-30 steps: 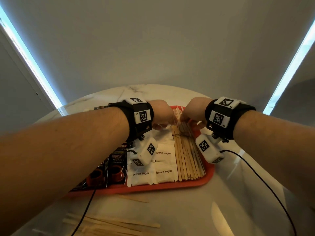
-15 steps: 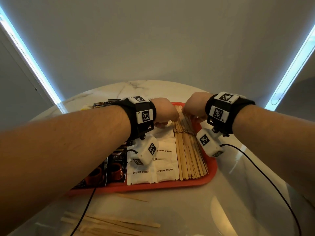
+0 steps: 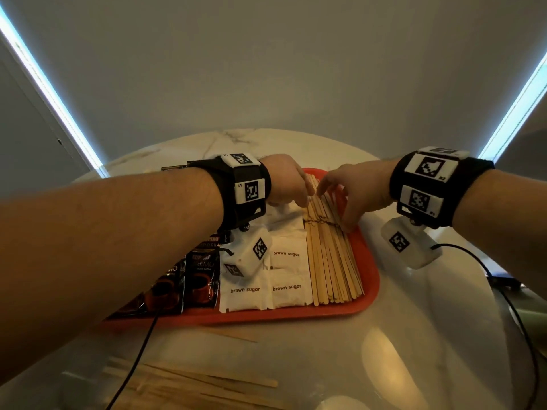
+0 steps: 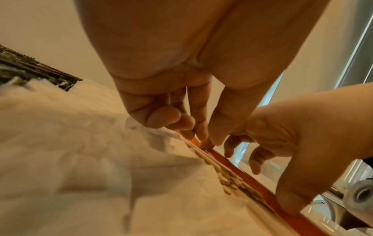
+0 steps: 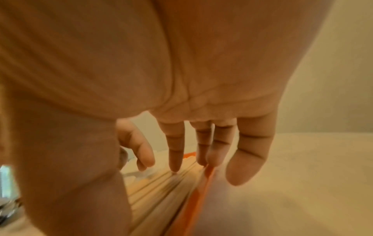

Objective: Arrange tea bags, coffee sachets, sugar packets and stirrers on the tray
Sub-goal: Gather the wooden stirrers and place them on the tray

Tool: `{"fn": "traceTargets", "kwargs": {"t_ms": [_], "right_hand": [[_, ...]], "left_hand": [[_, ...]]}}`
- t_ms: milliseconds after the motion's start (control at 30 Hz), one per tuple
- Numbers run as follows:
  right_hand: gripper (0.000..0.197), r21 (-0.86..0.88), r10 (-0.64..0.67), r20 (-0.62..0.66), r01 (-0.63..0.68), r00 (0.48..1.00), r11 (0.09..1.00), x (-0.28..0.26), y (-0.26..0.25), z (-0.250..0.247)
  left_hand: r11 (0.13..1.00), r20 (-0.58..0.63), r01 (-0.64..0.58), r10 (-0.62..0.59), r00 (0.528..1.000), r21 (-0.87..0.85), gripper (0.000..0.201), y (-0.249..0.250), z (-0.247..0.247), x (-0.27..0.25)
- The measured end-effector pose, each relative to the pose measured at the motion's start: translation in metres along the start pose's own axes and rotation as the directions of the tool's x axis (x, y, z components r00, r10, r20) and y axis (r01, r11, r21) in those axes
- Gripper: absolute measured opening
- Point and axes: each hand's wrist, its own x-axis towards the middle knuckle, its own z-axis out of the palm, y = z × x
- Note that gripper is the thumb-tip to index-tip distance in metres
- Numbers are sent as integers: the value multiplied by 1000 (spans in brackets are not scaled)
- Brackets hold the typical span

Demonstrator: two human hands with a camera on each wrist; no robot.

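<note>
Big pale marble-look counter (image 3: 414, 335) takes up most of the head view, with a plain grey wall behind it. An orange-red tray (image 3: 371, 279) sits around the middle of the counter, a bit toward the far edge. Near the counter's near edge there's a loose scatter of spare wooden sticks (image 3: 207, 383), well apart from the tray, plus one lone stick (image 3: 236, 335) lying just off the tray's near rim. Both forearms cross in front and the left one hides the tray's left end.

On the tray, left to right: dark coffee sachets (image 3: 201, 279) with a red cup printed on them, then white sugar packets (image 3: 285, 288) reading "brown sugar" laid flat in a block, then a neat row of wooden stirrers (image 3: 331, 261) running lengthwise along the tray's right side, touching the sugar packets. Can't spot any tea bags from here.

Left hand (image 3: 285, 180) is at the far end of the stirrers; in the left wrist view its fingertips (image 4: 203, 135) come together down on the stirrer ends, outer fingers curled, looks like a pinch on them. Right hand (image 3: 355, 190) is spread loose, its fingers (image 5: 175, 153) fairly straight, tips resting on top of the stirrers by the tray's right rim, thumb down at the outer stirrers, not holding anything.
</note>
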Motion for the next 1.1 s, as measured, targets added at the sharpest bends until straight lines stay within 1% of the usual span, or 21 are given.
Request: {"fn": "traceTargets", "kwargs": {"t_ms": [67,133,233,367,433,533,700,800,933,1100], "right_hand": [[87,-67,-12,-33,10,999,998,1,-1,3],[84,-94,-21,-63,15,998,995,4,0,5],[75,-77,-34,-79,28,996,997,5,1,4],[78,-5,-42,-43,42,998,999,4,-2,-1],[77,-11,-46,-52,46,998,999,5,-6,0],[71,-29,-41,-80,39,996,999,9,-8,1],[77,16,-36,-102,38,994,999,9,-15,1],[67,1,-23,-120,23,993,1000,13,-17,0],[50,120,18,-78,-9,997,993,12,-10,-11],[43,84,33,-107,-24,994,996,13,-8,-8]], "left_hand": [[1000,-2,12,-12,1000,-2,26,-1,1,1],[1000,-9,10,-10,1000,-4,26,-2,2,1],[1000,-10,4,-4,1000,-5,25,-4,4,1],[1000,-11,5,-5,1000,16,26,-3,5,0],[1000,-14,5,-4,1000,27,27,-2,5,1],[999,-12,8,-8,1000,41,28,-2,6,1],[994,-35,29,-25,999,107,34,0,7,2],[993,-35,31,-27,999,111,34,-1,6,3],[995,-35,37,-34,999,91,32,-4,6,7],[994,-10,33,-32,999,104,30,-4,7,6]]}}
